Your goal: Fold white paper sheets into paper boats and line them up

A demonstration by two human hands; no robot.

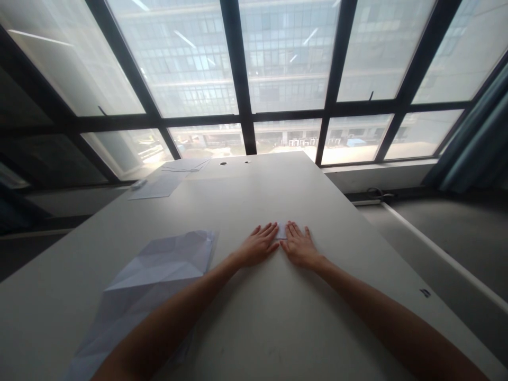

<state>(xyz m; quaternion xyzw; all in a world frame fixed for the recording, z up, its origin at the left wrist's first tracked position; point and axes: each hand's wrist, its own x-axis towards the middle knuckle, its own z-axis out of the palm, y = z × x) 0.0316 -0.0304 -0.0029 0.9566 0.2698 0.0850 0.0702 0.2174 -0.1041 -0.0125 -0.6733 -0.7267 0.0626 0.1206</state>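
A small piece of folded white paper lies flat on the white table, mostly covered by my hands. My left hand rests on its left side, palm down with the fingers stretched out. On the right side my right hand presses down the same way, fingers flat and the little finger a bit apart. Only a narrow strip of the paper shows between the two hands. Under and beside my left forearm lies a large creased sheet of white paper, its fold lines raised.
Toward the far left of the table lie more flat paper sheets. Two round holes pierce the far end. A small dark sticker sits near the right edge. Beyond stand large framed windows, with a blue curtain at right.
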